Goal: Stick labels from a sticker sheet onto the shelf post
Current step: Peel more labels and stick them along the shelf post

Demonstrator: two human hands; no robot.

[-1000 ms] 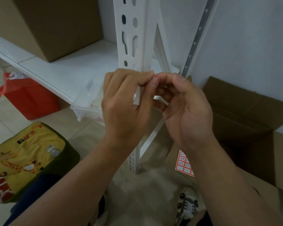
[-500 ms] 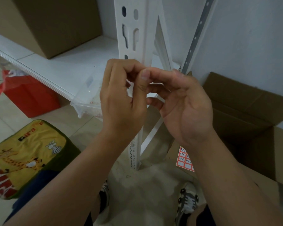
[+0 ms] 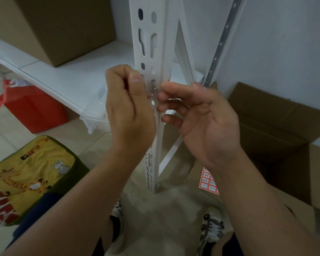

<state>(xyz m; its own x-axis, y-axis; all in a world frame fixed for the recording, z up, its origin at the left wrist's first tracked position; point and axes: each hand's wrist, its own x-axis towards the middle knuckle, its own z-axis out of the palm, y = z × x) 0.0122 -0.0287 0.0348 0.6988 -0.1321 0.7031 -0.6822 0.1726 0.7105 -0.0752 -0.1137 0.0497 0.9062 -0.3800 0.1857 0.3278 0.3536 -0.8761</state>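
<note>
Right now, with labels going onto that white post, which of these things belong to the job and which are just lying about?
Part of the job:
shelf post
sticker sheet, lying on the flattened cardboard
left hand, fingers curled, beside the post
right hand, fingertips at the post

Just lying about:
cardboard box on the shelf
red bag
giraffe cushion
clear plastic tub

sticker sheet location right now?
In the head view, the sticker sheet lies low and right of centre on the flattened cardboard, just right of the shelf post's foot, partly hidden under the right wrist.
</note>
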